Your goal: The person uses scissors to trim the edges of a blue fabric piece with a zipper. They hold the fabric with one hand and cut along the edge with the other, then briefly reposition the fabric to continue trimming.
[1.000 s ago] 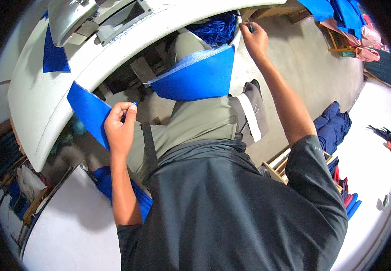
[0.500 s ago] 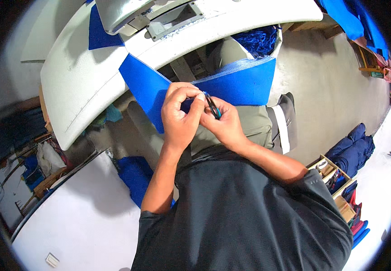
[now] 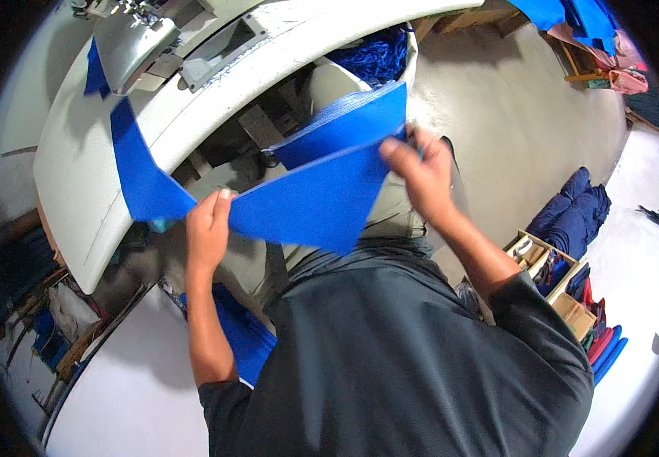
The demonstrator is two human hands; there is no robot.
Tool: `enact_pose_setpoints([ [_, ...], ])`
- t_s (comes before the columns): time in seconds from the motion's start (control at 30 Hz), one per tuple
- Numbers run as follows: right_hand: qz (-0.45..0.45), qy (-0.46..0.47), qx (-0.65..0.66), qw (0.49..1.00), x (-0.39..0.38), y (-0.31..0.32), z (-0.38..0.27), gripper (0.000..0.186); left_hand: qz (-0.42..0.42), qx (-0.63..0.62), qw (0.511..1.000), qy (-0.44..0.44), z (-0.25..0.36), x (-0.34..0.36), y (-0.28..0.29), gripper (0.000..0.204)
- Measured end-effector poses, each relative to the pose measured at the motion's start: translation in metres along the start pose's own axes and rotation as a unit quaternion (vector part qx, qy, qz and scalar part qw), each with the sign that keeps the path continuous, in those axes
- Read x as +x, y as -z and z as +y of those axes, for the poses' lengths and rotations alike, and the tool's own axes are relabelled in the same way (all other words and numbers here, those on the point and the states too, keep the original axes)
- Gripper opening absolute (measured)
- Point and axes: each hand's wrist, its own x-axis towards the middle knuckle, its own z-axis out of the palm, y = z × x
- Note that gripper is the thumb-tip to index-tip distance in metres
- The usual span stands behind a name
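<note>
A blue fabric piece (image 3: 306, 202) is stretched across my lap between both hands. My left hand (image 3: 206, 232) pinches its left end, where a strip of blue fabric (image 3: 143, 179) runs back up over the white table edge toward the sewing machine (image 3: 135, 49). The piece's upper right corner is gripped by my right hand (image 3: 424, 171). A bit of teal shows at the right palm, probably the small black-and-teal cutting tool, mostly hidden by the fingers. Just beyond hangs a stack of blue pieces (image 3: 352, 118) with pale stitched edges.
The curved white table (image 3: 169, 126) spans the far side. A cloth bag with blue scraps (image 3: 375, 57) hangs at its front. To my right, a wooden tray (image 3: 535, 247) stands by folded navy cloth (image 3: 577, 213). More blue fabric (image 3: 230, 327) lies on my left.
My hands have moved from close together to wide apart, pulling a blue piece out between them. The dark cutting tool, plain to see earlier, is now mostly hidden in my right hand.
</note>
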Motion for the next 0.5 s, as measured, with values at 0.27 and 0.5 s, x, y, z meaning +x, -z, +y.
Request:
enact_pose_setpoints([
  [0.27,0.111,-0.095,0.061,0.987,0.09,0.061,0.056,0.023,0.004,-0.071,0.997,-0.017,-0.008,0.009,-0.007,0.016],
  [0.5,0.093,-0.056,-0.103,0.989,0.104,0.073,0.096,0.022,0.074,-0.04,0.995,-0.052,-0.017,0.026,-0.025,0.016],
])
